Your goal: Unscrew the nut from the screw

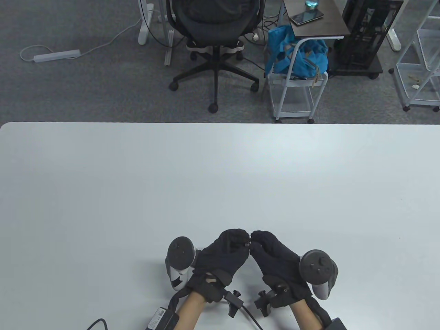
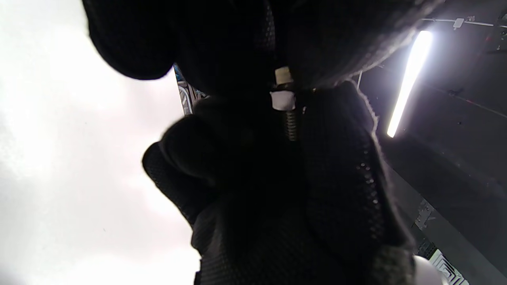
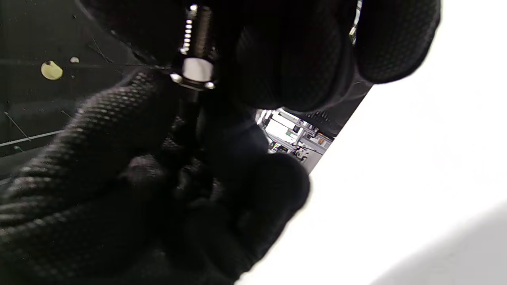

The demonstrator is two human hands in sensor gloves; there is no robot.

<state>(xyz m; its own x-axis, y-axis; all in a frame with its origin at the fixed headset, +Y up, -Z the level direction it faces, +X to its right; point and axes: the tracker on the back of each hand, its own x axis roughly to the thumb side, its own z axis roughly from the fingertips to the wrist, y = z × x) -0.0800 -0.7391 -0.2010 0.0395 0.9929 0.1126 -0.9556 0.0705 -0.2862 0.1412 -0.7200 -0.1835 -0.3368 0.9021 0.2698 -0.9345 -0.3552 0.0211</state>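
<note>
Both gloved hands meet low over the white table (image 1: 220,178), near its front edge. My left hand (image 1: 242,239) and right hand (image 1: 256,239) hold a small metal screw (image 1: 248,243) between their fingertips. In the left wrist view the bright nut (image 2: 282,100) sits at my left fingertips, and the screw's threads (image 2: 292,126) run down into my right hand. In the right wrist view the threads (image 3: 188,27) lie among my right fingers, with the nut (image 3: 195,72) just below them against my left thumb. My left hand pinches the nut and my right hand grips the threaded shank.
Beyond the table's far edge stand a black office chair (image 1: 215,27), a white cart with a blue bag (image 1: 295,58) and a wire rack (image 1: 422,62). Cables trail from both wrists at the table's front edge.
</note>
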